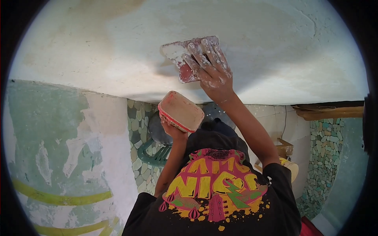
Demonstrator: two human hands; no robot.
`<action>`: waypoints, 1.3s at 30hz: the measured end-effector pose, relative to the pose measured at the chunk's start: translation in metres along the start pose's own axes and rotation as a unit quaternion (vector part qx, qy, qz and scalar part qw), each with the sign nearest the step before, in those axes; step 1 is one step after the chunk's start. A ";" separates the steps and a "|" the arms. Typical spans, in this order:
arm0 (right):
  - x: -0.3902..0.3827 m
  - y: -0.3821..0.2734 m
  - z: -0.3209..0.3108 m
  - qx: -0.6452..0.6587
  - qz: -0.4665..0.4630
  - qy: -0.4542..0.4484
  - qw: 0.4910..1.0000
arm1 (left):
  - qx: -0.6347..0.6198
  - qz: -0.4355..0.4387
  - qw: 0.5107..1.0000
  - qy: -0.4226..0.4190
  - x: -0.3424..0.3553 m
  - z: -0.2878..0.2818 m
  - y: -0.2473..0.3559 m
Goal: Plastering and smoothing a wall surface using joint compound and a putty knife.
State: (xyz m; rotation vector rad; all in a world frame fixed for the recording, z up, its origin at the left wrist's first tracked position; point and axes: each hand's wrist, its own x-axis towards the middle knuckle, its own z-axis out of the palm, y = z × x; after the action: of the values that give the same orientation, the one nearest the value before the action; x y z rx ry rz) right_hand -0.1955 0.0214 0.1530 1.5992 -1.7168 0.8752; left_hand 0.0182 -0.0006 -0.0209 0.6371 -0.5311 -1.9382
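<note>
My right hand (212, 69), smeared with white paste, presses a reddish flat putty scraper (187, 74) against the pale wall (118, 43). Its fingers lie spread across the scraper's back, and the thumb grips its side. White putty coats much of the scraper's left part. Lower and to the left, my left hand (172, 129) holds up a red-rimmed rectangular plastic tub (173, 119) from its side and underneath. The tub's open top shows a smooth greyish-beige surface. Most of the left fingers are hidden behind the tub.
A green patchy wall (47, 118) with yellow bands stands at the left. Behind me are a dark green plastic chair (147, 156), a pebble-patterned floor (325, 145), a wooden ledge (330, 111) at the right and a yellowish bucket (291, 167).
</note>
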 end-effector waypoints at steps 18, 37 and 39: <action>0.016 0.006 -0.016 0.014 -0.012 0.059 0.998 | -0.048 -0.016 0.998 0.038 -0.002 -0.011 -0.005; -0.038 -0.020 -0.012 0.045 0.131 -0.030 0.990 | -0.030 -0.011 0.999 0.023 0.000 0.012 -0.007; -0.051 -0.026 -0.026 0.051 0.153 -0.064 0.985 | -0.041 -0.015 0.999 0.017 0.000 0.013 -0.005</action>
State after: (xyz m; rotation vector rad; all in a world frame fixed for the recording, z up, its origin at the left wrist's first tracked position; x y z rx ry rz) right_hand -0.1654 0.0709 0.1281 1.5074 -2.0772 1.0386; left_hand 0.0071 0.0026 -0.0141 0.6281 -0.4208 -1.9632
